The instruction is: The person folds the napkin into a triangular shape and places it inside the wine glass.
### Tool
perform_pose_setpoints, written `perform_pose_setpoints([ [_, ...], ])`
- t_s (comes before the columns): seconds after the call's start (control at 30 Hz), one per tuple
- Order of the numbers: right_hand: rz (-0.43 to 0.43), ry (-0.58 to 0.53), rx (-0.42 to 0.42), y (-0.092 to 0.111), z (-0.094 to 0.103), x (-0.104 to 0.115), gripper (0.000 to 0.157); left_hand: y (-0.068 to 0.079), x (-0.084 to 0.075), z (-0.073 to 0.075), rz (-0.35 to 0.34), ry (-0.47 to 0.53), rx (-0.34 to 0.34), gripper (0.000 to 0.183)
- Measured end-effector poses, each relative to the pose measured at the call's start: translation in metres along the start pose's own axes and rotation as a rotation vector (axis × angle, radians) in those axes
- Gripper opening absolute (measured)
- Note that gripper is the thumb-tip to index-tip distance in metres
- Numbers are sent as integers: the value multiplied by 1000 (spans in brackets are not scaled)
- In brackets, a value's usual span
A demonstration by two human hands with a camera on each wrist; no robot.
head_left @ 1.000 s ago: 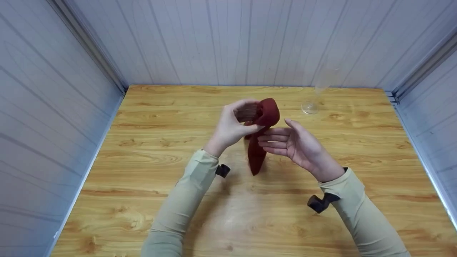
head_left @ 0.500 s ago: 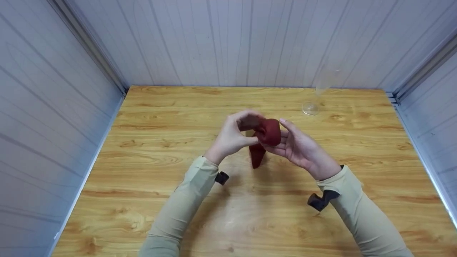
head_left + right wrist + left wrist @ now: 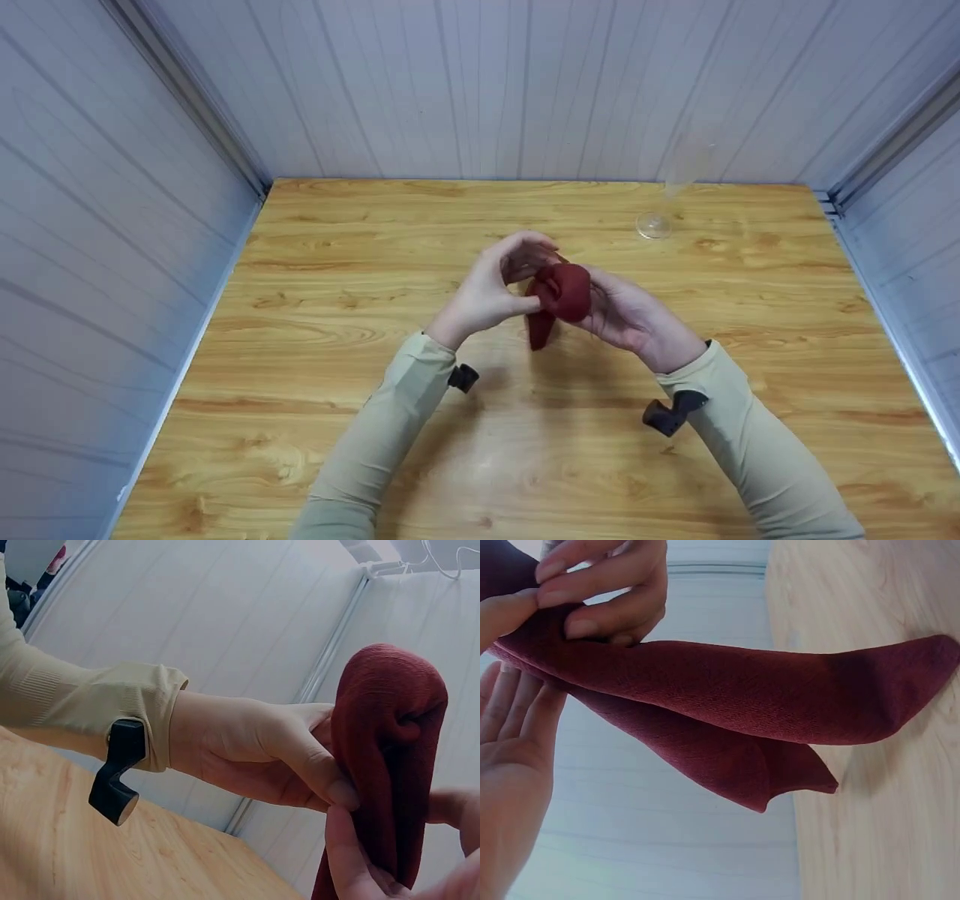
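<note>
A dark red cloth napkin [image 3: 568, 294], gathered with its top doubled over into a rounded loop, is held upright above the middle of the table. My left hand [image 3: 486, 291] pinches it from the left between thumb and fingers. From the right, my right hand [image 3: 628, 316] cups it, its fingers passing behind the cloth and partly hidden. Two loose tails of the napkin [image 3: 735, 690] hang down in the left wrist view, the longer one reaching close over the tabletop. The right wrist view shows the folded top of the napkin [image 3: 382, 712] between both hands.
A clear stemmed glass, tall and narrow, stands at the back right, its round foot [image 3: 653, 225] on the wooden table [image 3: 337, 420]. Pale panelled walls [image 3: 480, 90] enclose the table at the back and both sides.
The folded top of the napkin has come down and towards me with the left hand. My right hand, beside the cloth before, has closed in around it.
</note>
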State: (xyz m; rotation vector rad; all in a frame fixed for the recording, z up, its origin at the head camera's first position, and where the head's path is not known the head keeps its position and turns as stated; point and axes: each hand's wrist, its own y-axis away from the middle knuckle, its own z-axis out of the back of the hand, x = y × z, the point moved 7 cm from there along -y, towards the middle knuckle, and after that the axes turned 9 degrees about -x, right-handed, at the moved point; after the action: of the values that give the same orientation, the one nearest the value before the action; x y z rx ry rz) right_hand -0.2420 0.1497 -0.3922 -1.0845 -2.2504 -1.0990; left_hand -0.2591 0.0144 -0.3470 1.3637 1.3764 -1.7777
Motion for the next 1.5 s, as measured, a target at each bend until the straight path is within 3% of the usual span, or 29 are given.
perform_pose_setpoints([
  [0.33,48,71,32,-3,2,2,23,5,-30,-10,-23,-33,55,52],
  [0.47,68,127,23,-7,6,3,16,7,-30,-7,-40,-60,52,53],
  [0.57,101,155,-5,-9,11,4,18,8,-20,0,-33,-52,-11,50],
  [0.7,143,194,-32,-10,18,4,22,8,4,16,66,-59,-202,35],
  [0.8,181,235,-50,-10,22,4,23,12,21,23,202,-130,-305,30],
  [0.9,235,288,-68,-10,22,5,27,15,33,21,337,-163,-305,38],
  [1.0,288,333,-79,-11,20,6,32,16,41,13,419,-85,-266,43],
  [1.13,342,365,-72,-12,20,3,35,18,50,4,464,32,-239,40],
  [1.27,385,391,-73,-14,21,0,38,19,59,3,501,121,-258,39],
  [1.5,435,438,-79,-20,24,-2,37,20,71,4,560,167,-279,43],
])
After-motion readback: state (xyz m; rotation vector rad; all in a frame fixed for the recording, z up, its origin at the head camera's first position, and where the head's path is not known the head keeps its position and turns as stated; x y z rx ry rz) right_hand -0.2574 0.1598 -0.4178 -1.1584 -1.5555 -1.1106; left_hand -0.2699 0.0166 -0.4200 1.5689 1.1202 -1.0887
